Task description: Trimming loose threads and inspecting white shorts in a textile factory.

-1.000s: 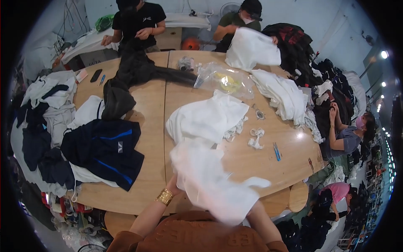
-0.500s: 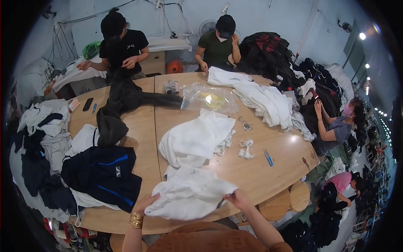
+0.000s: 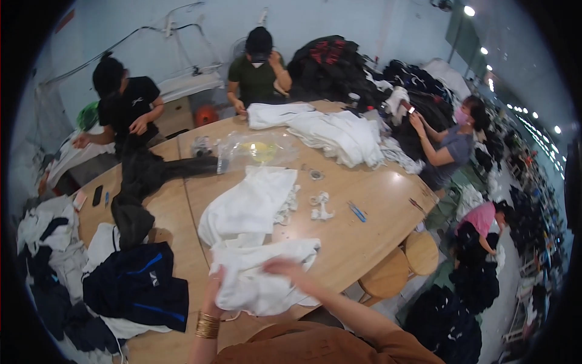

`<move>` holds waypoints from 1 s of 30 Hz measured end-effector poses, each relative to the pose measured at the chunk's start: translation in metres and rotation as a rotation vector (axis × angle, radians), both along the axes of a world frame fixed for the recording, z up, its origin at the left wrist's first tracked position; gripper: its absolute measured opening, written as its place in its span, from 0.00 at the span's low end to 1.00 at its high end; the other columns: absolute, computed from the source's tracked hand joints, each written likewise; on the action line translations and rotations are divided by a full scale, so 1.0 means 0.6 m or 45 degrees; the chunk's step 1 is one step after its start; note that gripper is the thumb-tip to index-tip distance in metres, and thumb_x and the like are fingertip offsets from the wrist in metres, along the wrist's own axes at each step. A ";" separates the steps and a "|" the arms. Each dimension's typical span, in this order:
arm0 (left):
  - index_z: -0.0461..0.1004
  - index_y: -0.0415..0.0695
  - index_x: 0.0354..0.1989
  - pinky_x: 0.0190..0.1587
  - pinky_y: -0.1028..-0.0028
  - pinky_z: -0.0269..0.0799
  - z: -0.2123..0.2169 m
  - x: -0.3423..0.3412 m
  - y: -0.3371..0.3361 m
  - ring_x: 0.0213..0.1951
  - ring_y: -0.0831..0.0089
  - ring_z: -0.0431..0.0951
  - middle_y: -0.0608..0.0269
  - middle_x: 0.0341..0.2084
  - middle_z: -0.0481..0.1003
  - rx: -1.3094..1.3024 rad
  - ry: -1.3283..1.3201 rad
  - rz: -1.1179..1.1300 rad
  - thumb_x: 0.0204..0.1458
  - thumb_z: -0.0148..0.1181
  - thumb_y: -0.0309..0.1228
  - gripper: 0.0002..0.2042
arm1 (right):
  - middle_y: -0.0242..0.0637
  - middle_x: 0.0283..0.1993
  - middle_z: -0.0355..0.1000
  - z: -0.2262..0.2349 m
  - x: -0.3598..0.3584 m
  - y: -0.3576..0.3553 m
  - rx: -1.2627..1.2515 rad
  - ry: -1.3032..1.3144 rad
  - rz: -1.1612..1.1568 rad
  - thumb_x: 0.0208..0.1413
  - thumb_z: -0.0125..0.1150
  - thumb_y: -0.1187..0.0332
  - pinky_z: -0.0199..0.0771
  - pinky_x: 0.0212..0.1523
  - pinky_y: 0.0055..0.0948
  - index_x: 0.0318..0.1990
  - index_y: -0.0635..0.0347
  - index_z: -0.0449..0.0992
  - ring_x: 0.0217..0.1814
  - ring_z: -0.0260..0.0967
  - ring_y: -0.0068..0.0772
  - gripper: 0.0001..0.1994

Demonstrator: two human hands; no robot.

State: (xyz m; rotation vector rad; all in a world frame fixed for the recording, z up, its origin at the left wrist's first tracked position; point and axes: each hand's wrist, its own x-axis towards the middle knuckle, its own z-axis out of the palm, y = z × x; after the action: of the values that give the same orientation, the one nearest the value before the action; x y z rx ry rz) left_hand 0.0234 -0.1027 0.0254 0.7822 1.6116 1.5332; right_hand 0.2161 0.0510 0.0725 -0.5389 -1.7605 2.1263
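Note:
Near me at the table's front edge lies a crumpled white garment (image 3: 257, 294), its exact kind unclear. My left hand (image 3: 216, 286), below which gold bangles circle the wrist, grips the garment's left edge. Across the garment's upper part reaches my right hand (image 3: 286, 270), over or touching the cloth; motion smears its fingers. Just beyond, another white garment (image 3: 242, 206) lies bunched and joins or overlaps the near one. To my left is a dark navy garment (image 3: 136, 285) with blue stripes, spread over white cloth.
Thread snips (image 3: 356, 211), white trim strips (image 3: 321, 205) and a clear plastic bag (image 3: 257, 151) lie on the table (image 3: 376, 206). More white garments (image 3: 333, 134) are piled at the far side. Several people work around it. Wooden stools (image 3: 385, 273) stand at right.
My right hand has let go of the garment's right edge and swept left over it. The cloth is more bunched, and the view has turned right.

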 end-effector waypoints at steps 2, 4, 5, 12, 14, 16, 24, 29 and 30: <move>0.69 0.40 0.44 0.39 0.69 0.65 0.154 0.139 0.087 0.33 0.64 0.71 0.54 0.31 0.72 -0.225 -0.070 -0.329 0.58 0.37 0.40 0.18 | 0.39 0.49 0.65 -0.192 -0.084 -0.042 0.527 0.279 -0.266 0.53 0.50 0.68 0.57 0.55 0.25 0.49 0.64 0.65 0.49 0.63 0.29 0.16; 0.71 0.37 0.35 0.39 0.69 0.64 0.149 0.175 0.068 0.31 0.66 0.68 0.54 0.25 0.70 -0.184 0.312 -0.589 0.56 0.43 0.41 0.18 | 0.39 0.49 0.65 -0.198 -0.053 -0.056 0.417 0.300 -0.219 0.53 0.50 0.68 0.57 0.55 0.25 0.49 0.64 0.65 0.50 0.63 0.29 0.16; 0.70 0.38 0.35 0.38 0.72 0.64 0.253 0.214 0.076 0.30 0.71 0.66 0.53 0.26 0.68 -0.347 -0.076 -0.811 0.55 0.45 0.42 0.17 | 0.39 0.49 0.65 -0.185 0.034 -0.013 0.329 0.292 -0.218 0.53 0.50 0.67 0.57 0.55 0.26 0.49 0.64 0.65 0.50 0.63 0.29 0.17; 0.69 0.38 0.23 0.28 0.75 0.58 0.271 0.189 0.070 0.23 0.77 0.59 0.67 0.17 0.64 -0.414 0.279 -0.703 0.51 0.51 0.45 0.19 | 0.39 0.52 0.63 -0.132 0.093 -0.006 -0.298 0.325 -0.159 0.52 0.51 0.67 0.57 0.56 0.27 0.51 0.64 0.63 0.52 0.62 0.30 0.19; 0.71 0.38 0.25 0.30 0.78 0.61 0.204 0.131 0.042 0.29 0.79 0.66 0.68 0.20 0.69 -0.274 0.579 -0.244 0.53 0.47 0.43 0.19 | 0.39 0.52 0.63 -0.145 0.002 -0.044 -0.489 0.336 -0.115 0.52 0.52 0.67 0.58 0.56 0.28 0.52 0.64 0.62 0.53 0.61 0.31 0.20; 0.72 0.40 0.28 0.29 0.79 0.65 0.191 0.058 0.005 0.24 0.80 0.68 0.68 0.22 0.70 -0.194 -0.102 0.020 0.53 0.47 0.39 0.14 | 0.39 0.53 0.62 -0.140 -0.001 -0.047 -0.676 0.338 -0.062 0.52 0.52 0.67 0.58 0.56 0.28 0.52 0.64 0.62 0.53 0.61 0.31 0.21; 0.69 0.36 0.41 0.41 0.76 0.67 0.185 -0.165 -0.095 0.37 0.75 0.72 0.62 0.36 0.72 0.267 -0.178 0.193 0.53 0.47 0.34 0.14 | 0.41 0.48 0.67 0.181 0.228 0.085 -0.435 0.685 -0.107 0.44 0.54 0.70 0.63 0.51 0.31 0.51 0.68 0.63 0.51 0.63 0.33 0.24; 0.68 0.37 0.44 0.44 0.76 0.66 0.177 -0.162 -0.103 0.40 0.76 0.71 0.62 0.39 0.71 0.295 -0.066 -0.001 0.54 0.46 0.34 0.14 | 0.31 0.34 0.70 0.199 0.158 0.213 0.067 0.111 -0.604 0.44 0.57 0.63 0.62 0.39 0.24 0.36 0.62 0.72 0.36 0.64 0.22 0.14; 0.68 0.37 0.45 0.45 0.75 0.65 0.243 -0.152 -0.006 0.40 0.76 0.71 0.62 0.40 0.71 0.315 -0.057 -0.028 0.54 0.46 0.34 0.14 | 0.30 0.31 0.69 0.175 0.128 0.241 -0.019 0.054 -0.591 0.44 0.57 0.62 0.61 0.39 0.23 0.32 0.61 0.74 0.34 0.63 0.21 0.12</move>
State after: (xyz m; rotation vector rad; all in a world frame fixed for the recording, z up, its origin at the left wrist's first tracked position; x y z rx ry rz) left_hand -0.0680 -0.1064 0.1713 0.8882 1.3923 1.7433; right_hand 0.2928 0.1954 0.1775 -0.8096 -1.4253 1.8108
